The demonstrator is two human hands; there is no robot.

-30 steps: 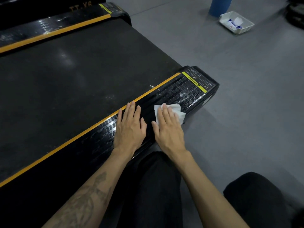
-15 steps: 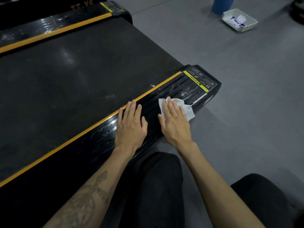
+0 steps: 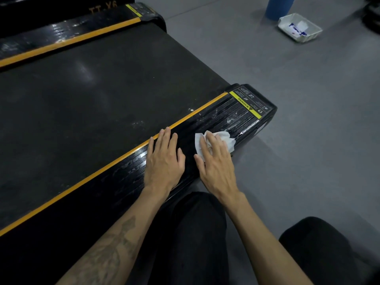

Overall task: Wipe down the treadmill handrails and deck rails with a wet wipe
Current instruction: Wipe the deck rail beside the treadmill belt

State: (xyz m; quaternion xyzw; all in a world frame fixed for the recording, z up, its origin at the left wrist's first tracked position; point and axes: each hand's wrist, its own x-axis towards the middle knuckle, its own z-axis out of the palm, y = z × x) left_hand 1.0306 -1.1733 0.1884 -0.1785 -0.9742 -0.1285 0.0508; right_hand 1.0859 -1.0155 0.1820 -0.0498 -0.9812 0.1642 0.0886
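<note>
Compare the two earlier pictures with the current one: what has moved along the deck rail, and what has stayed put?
The right hand has slid the wet wipe along the deck rail toward its labelled end, and the wipe has bunched under the fingers. The left hand stays flat on the rail; the white tray on the floor has not moved.

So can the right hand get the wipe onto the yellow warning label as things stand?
Probably yes: the right hand presses the wipe on the near deck rail, and only bare rail lies between it and the warning label.
</note>
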